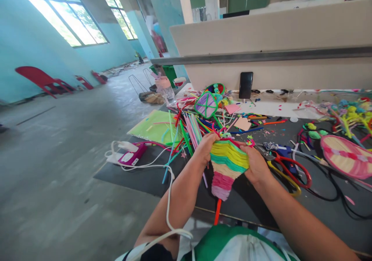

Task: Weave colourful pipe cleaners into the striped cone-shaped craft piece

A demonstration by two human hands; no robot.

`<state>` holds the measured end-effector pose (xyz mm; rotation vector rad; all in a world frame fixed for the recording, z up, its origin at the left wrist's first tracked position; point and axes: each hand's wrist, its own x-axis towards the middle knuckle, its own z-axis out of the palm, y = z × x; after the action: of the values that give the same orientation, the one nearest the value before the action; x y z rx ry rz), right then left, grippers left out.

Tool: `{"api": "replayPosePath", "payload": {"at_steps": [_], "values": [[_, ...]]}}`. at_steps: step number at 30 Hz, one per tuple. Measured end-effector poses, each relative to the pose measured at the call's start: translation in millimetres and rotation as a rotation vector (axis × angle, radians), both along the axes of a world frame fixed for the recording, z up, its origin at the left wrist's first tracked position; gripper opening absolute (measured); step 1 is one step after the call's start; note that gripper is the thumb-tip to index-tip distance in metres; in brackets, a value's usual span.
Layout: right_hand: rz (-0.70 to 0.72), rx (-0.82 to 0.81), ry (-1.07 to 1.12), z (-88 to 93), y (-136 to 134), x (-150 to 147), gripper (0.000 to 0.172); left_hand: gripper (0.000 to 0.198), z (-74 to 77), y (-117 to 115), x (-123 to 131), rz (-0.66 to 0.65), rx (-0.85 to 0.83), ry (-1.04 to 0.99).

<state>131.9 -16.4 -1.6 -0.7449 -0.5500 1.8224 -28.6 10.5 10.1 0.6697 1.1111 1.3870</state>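
Note:
Between my hands is a fan-shaped craft piece (228,164) wrapped in bands of yellow, teal, cream, pink and lilac, with an orange-red stick (217,212) pointing down from its narrow end. My left hand (207,146) grips its upper left edge. On the opposite edge my right hand (255,162) is closed, thumb near the top. Small pink and green bits show along the upper rim. Scissors (290,172) with red and yellow handles lie just right of my right hand. A bundle of pipe cleaners and straws (192,127) sits beyond my left hand.
A glue gun (283,152) and black cable lie behind the scissors. Farther right is a pink and cream oval piece (347,156). A phone (245,85) leans against the white board. A purple tissue pack (132,155) and white cable (145,167) are at left.

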Motion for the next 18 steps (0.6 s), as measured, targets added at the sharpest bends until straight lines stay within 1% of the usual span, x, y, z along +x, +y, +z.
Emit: {"api": "replayPosePath", "payload": {"at_steps": [4,6,10,15,18], "values": [[0.009,-0.015,0.011,2.5,1,1,0.021,0.010,3.3,-2,-1,-0.010,0.001,-0.024],[0.011,-0.023,0.021,3.0,2,1,0.022,0.012,6.2,-4,-1,-0.052,-0.018,-0.058],[0.016,-0.043,0.037,1.4,4,1,0.024,0.026,10.8,-7,0,-0.122,-0.020,-0.074],[0.032,-0.002,0.078,-1.1,2,0,0.026,0.022,12.2,-6,4,-0.087,-0.017,-0.071],[-0.026,0.004,0.095,-2.0,0,-1,0.024,0.020,10.0,-4,3,-0.043,-0.036,-0.046]]}}
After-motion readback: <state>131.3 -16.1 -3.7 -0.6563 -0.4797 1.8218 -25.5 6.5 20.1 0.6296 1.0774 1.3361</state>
